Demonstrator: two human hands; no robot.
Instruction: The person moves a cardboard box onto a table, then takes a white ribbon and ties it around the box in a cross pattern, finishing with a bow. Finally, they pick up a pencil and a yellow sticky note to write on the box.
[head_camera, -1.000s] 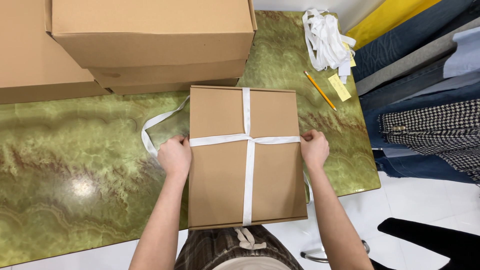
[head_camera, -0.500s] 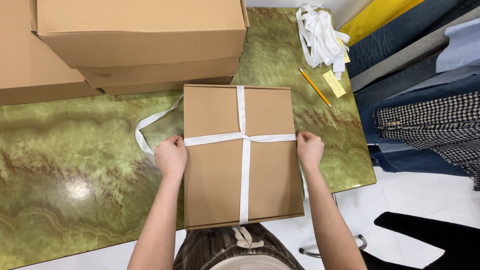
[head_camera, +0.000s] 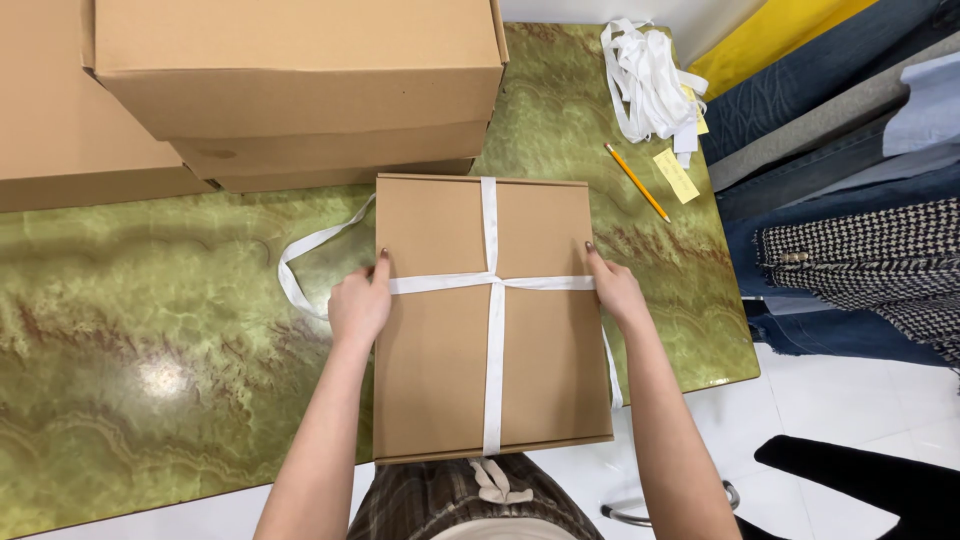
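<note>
A flat brown cardboard box (head_camera: 440, 360) lies on the green marble table (head_camera: 150, 340), crossed by white ribbon (head_camera: 492, 283) lengthwise and across. My left hand (head_camera: 358, 305) grips the box's left edge where the cross ribbon meets it. My right hand (head_camera: 614, 288) holds the right edge at the same height. A loose ribbon tail (head_camera: 300, 262) loops out on the table to the left of the box. The box overhangs the table's near edge.
Large brown cartons (head_camera: 300, 90) are stacked at the back, just behind the flat box. A bundle of white ribbon (head_camera: 650, 80), a yellow pencil (head_camera: 636, 181) and a yellow note (head_camera: 677, 175) lie at the back right. Folded clothes (head_camera: 850, 200) are right of the table.
Both hands and the box have shifted slightly; the box has slid a little farther onto the table, toward the stacked cartons. The grip on both sides is unchanged.
</note>
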